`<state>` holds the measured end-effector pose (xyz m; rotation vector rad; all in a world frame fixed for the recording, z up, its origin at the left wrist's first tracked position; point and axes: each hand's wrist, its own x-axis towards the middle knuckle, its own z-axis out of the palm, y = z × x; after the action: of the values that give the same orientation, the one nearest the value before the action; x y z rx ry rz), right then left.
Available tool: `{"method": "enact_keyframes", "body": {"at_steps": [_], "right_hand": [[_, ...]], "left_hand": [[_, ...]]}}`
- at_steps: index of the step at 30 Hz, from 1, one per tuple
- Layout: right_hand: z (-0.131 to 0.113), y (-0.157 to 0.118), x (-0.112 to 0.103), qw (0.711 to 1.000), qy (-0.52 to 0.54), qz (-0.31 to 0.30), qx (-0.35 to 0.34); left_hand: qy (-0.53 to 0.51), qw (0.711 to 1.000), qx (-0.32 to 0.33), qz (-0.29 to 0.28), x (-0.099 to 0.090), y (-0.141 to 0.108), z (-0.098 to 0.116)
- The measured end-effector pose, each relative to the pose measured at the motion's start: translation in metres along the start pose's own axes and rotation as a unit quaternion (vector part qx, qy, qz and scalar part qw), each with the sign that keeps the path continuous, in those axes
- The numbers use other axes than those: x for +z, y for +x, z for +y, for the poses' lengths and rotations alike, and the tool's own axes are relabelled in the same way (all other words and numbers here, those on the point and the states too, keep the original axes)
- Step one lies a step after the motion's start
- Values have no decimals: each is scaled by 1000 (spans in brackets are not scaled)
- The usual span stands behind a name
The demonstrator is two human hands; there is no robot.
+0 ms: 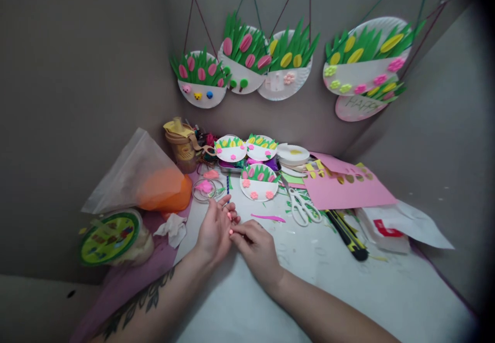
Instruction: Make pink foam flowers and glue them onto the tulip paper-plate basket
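Observation:
My left hand point(216, 232) is palm up above the white work sheet, its fingers loosely curled, with small pink clay balls point(229, 215) resting in it. Touching its palm side, my right hand point(257, 247) pinches another small pink clay ball point(231, 232) between thumb and finger. Just beyond the hands lies a white paper-plate basket point(259, 188) with green paper grass, pink tulips and coral clay flowers. A pink modelling tool point(268, 218) lies to the right of the fingers. Pink clay point(204, 186) sits by clear rings on the left.
White scissors point(303, 206), a yellow-black cutter point(348, 237) and pink paper point(344, 188) lie right. Left are a green-lidded tub point(112, 240), a plastic bag with orange material point(162, 188), crumpled tissue point(174, 229) and a brown cup point(181, 149). Decorated plates point(203, 95) hang on the wall.

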<state>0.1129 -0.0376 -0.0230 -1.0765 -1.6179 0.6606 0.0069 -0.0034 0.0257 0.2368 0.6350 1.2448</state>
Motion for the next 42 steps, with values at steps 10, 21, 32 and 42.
{"method": "enact_keyframes", "body": {"at_steps": [10,21,32,42], "right_hand": [[15,6,-37,993,-104,34,46],[25,2,-38,968,-209,-118,77],[28,4,-34,963,-232,-119,64],[30,6,-32,944,-294,-140,54]], "left_hand": [[585,798,117,-87,-29,23,24],[854,407,196,-258,-36,21,19],[874,361,218,-241,-34,22,14],[857,403,205,-246,-37,23,16]]}}
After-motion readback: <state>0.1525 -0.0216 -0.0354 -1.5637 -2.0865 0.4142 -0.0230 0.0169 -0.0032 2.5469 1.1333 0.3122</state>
